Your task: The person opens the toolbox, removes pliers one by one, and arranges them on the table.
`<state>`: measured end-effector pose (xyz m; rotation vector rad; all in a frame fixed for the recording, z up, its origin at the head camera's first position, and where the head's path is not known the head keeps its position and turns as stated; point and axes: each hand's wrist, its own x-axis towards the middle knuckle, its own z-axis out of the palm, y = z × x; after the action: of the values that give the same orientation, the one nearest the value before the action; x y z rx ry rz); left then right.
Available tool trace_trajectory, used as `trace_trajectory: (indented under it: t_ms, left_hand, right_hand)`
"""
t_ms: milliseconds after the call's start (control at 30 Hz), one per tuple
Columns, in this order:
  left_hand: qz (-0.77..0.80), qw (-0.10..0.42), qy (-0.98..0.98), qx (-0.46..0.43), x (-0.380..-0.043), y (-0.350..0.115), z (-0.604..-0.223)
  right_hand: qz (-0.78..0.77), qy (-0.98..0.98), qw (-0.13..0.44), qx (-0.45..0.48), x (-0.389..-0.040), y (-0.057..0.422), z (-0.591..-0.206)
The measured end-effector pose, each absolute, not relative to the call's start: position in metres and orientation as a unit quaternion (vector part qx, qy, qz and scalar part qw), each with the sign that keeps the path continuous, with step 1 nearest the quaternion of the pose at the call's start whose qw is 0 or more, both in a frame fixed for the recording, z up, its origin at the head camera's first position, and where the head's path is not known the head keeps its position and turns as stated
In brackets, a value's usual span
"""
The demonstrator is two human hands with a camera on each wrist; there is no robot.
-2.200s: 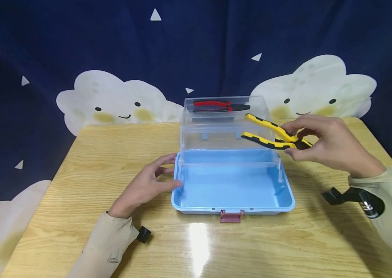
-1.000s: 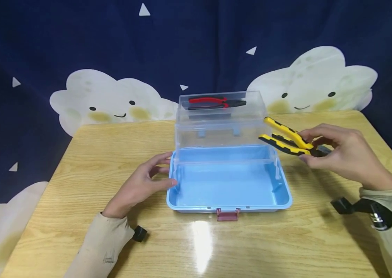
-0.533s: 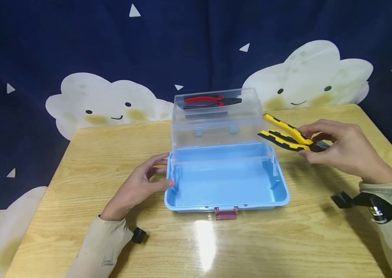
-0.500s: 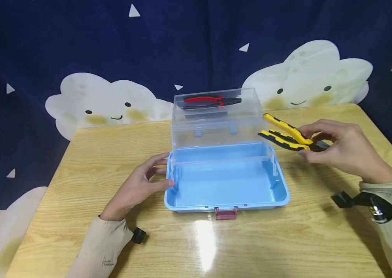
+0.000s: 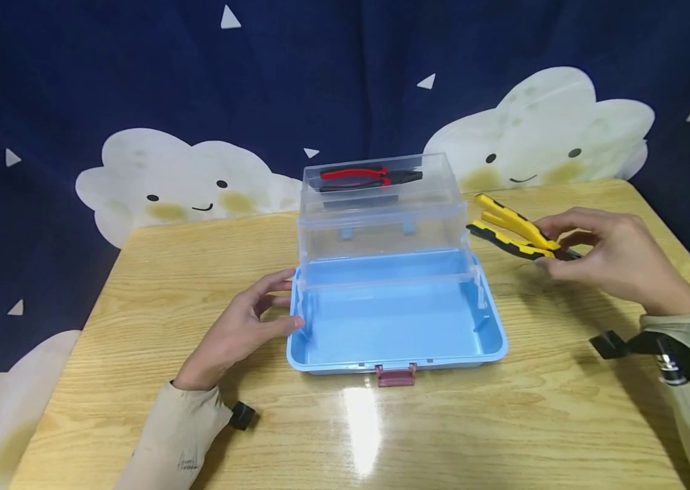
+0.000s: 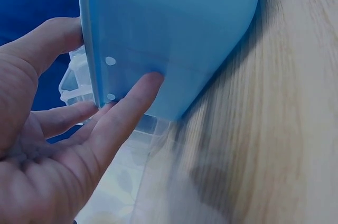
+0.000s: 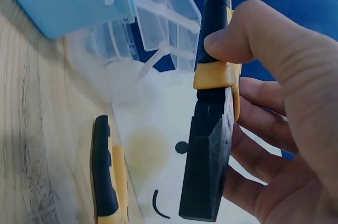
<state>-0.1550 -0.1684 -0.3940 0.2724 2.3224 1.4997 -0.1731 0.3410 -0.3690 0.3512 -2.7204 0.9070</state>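
Note:
A blue toolbox stands open on the table, its clear trays raised at the back. My left hand grips its left end wall, thumb over the rim and fingers along the outside, as the left wrist view shows. Right of the box, my right hand holds yellow-and-black pliers by the part near the joint, handles pointing left and the dark jaws free. In the right wrist view, another yellow-and-black handle shows below and beyond them. Red-handled pliers lie in the top tray.
The box sits on a wooden table; its purple latch hangs at the front. Behind the table hangs a dark blue curtain with white clouds. Each sleeve carries a black wrist mount.
My right hand has drawn the yellow-and-black pliers rightward, away from the trays, and lately tilted them slightly. My left hand stays on the box's end wall. The head view has shifted a little.

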Motion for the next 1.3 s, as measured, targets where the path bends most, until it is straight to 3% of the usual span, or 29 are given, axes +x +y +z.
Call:
trace_trajectory:
  t_ms: [833, 1300]
  left_hand:
    - [0.528, 0.176, 0.825, 0.098, -0.155, -0.169, -0.395]
    - [0.531, 0.176, 0.823, 0.098, -0.155, -0.168, -0.394]
  right_hand:
    - [0.296, -0.951, 0.052, 0.067, -0.186, 0.366, -0.391]
    - [0.255, -0.964, 0.044, 0.058, -0.190, 0.368, -0.402]
